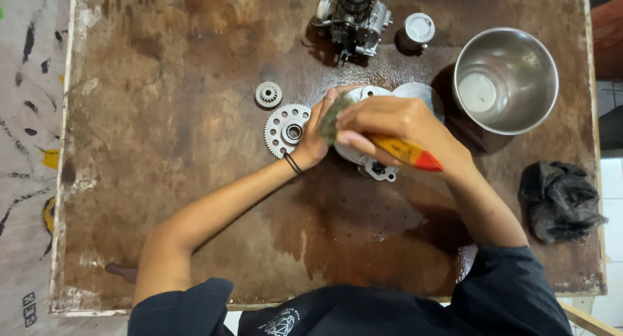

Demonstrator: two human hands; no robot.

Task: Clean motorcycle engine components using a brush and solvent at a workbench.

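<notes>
Brush applied to metal casing on counter.
Right hand grip grasps paintbrush; left hand grip clasps grey engine casing, large gear just left.

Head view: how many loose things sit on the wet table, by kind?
Gears: 2, small and large
Engine parts: 3, carburettor, cylinder, casing under the hands
Steel bowl: 1
Black rag: 1
Paintbrush: 1
Total: 8

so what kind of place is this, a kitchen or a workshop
Most likely a small mechanical repair workshop: a stained wooden bench carries loose gears, an engine part and a greasy black rag.
</notes>
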